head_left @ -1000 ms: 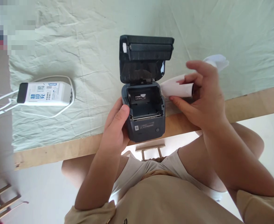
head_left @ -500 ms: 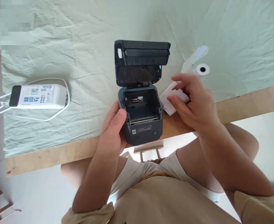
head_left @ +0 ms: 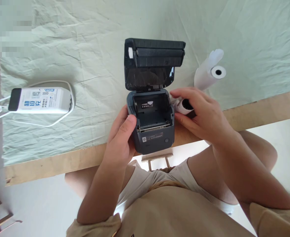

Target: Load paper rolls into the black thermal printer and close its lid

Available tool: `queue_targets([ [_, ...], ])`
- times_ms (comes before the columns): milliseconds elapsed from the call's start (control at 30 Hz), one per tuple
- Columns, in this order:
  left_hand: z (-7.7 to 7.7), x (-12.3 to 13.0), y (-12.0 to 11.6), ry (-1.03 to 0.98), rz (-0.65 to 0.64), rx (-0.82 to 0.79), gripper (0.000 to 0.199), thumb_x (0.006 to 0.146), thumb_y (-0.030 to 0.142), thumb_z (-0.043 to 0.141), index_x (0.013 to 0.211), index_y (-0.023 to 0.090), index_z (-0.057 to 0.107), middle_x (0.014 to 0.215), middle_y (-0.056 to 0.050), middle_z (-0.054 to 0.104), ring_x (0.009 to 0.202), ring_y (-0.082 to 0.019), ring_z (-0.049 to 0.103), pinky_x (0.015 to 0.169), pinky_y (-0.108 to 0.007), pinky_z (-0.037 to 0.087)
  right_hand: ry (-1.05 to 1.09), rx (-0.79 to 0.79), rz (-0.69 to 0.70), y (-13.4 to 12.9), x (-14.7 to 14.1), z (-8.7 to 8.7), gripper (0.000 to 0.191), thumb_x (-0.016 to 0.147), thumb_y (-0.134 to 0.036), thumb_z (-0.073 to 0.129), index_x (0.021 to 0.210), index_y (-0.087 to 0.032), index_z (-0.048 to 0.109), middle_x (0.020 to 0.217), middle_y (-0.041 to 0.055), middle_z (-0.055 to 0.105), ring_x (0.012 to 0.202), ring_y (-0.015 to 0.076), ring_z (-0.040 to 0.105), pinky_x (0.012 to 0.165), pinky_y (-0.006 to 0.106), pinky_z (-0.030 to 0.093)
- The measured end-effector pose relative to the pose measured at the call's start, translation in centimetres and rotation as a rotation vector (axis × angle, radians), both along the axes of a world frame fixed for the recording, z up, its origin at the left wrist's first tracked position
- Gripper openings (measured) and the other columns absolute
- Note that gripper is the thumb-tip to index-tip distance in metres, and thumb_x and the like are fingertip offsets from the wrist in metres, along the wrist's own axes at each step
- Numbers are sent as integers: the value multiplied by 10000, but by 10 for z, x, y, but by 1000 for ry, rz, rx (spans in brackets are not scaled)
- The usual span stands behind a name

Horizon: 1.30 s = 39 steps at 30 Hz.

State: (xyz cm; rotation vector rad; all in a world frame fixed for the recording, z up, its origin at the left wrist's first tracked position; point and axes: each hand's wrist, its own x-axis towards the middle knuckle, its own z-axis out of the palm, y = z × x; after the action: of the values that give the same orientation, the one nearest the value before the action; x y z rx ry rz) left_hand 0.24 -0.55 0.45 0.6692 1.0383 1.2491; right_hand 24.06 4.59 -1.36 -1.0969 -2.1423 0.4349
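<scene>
A dark label printer [head_left: 155, 141] is tilted up near the table's front edge, its lid [head_left: 157, 56] swung open and its paper bay bare. My left hand [head_left: 122, 131] is wrapped round the printer's left side, thumb on the body. Just right of the printer, my right hand [head_left: 201, 115] has its fingers and thumb round a small white paper roll [head_left: 180, 106], whose dark core faces right. The roll is partly hidden by the fingers. Behind that hand lies another white paper roll [head_left: 218, 72] with a loose length of paper [head_left: 205, 74].
On the left of the pale green cloth [head_left: 98, 33] lies a white power strip [head_left: 42, 100] with a black end and white cables. The wooden table edge [head_left: 61, 164] runs along the front, above my legs.
My right hand has turned and moved left towards the printer; the roll in it now shows its core end. The printer has shifted slightly right.
</scene>
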Motion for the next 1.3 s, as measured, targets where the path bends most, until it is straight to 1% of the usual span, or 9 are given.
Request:
queue_targets([
  [67, 0, 0, 0, 8, -2, -3, 332, 1041, 526, 761, 1193, 243, 844, 1155, -47, 876, 1214, -313, 840, 990, -400, 733, -34, 42, -55, 1, -1, -1, 360, 1043, -318, 686, 1403, -313, 681, 1184, 78, 717, 1019, 253, 756, 803, 401, 674],
  [167, -1, 0, -1, 34, 7, -4, 332, 1044, 532, 755, 1192, 246, 838, 1172, -54, 873, 1216, -321, 840, 993, -419, 735, -22, 47, -43, 2, 0, 0, 460, 1032, -326, 708, 1485, -317, 630, 1104, 60, 692, 912, 239, 712, 786, 418, 662],
  [333, -1, 0, 0, 13, -8, -6, 329, 1055, 531, 745, 1198, 250, 838, 1134, -53, 872, 1257, -327, 827, 1005, -407, 731, -20, 1, -36, 3, 3, 6, 585, 985, -125, 579, 1516, -368, 547, 1258, 78, 751, 1106, 299, 758, 926, 502, 684],
  [467, 0, 1, 0, 0, -19, -4, 333, 1052, 528, 748, 1219, 252, 829, 1163, -56, 872, 1289, -330, 813, 1018, -416, 727, -66, 13, -82, 3, 0, 6, 535, 929, -126, 643, 1423, -331, 642, 1188, 81, 726, 1027, 284, 759, 872, 473, 697],
  [667, 1, 1, 1, 20, -28, -16, 380, 1043, 563, 744, 1239, 243, 808, 1241, -59, 870, 1330, -342, 791, 1033, -429, 719, -75, 29, -89, 2, -3, 5, 623, 934, -113, 554, 1525, -310, 584, 1229, 61, 787, 995, 253, 783, 838, 421, 691],
  [867, 1, 1, 2, -32, -63, 19, 302, 1037, 479, 780, 1246, 263, 798, 1266, -61, 870, 1299, -328, 811, 988, -405, 731, 49, 62, -89, 4, 3, -3, 539, 975, -234, 664, 1503, -333, 618, 1187, 39, 824, 931, 243, 794, 766, 404, 688],
  [1000, 2, 0, 2, -12, -93, -9, 371, 993, 512, 830, 1268, 271, 767, 1271, -79, 864, 1273, -352, 820, 961, -438, 737, 257, 160, -175, 1, -4, 10, 363, 965, -338, 801, 1310, -349, 688, 1095, 4, 828, 910, 253, 808, 729, 433, 683],
  [1133, 3, 0, 2, 27, -78, 5, 362, 1009, 497, 812, 1286, 265, 780, 1239, -71, 868, 1283, -331, 809, 979, -402, 720, 250, 248, 56, -5, -29, 33, 199, 1021, -249, 759, 1194, -330, 706, 1117, -28, 872, 971, 223, 843, 785, 409, 661],
  [1300, 4, 0, 2, 53, -82, 18, 369, 1036, 453, 780, 1342, 248, 791, 1293, -79, 856, 1334, -323, 776, 1001, -378, 705, 126, 208, -27, -2, -46, 35, 189, 1008, -162, 730, 1084, -333, 700, 1154, -27, 869, 1001, 249, 828, 880, 467, 626],
])
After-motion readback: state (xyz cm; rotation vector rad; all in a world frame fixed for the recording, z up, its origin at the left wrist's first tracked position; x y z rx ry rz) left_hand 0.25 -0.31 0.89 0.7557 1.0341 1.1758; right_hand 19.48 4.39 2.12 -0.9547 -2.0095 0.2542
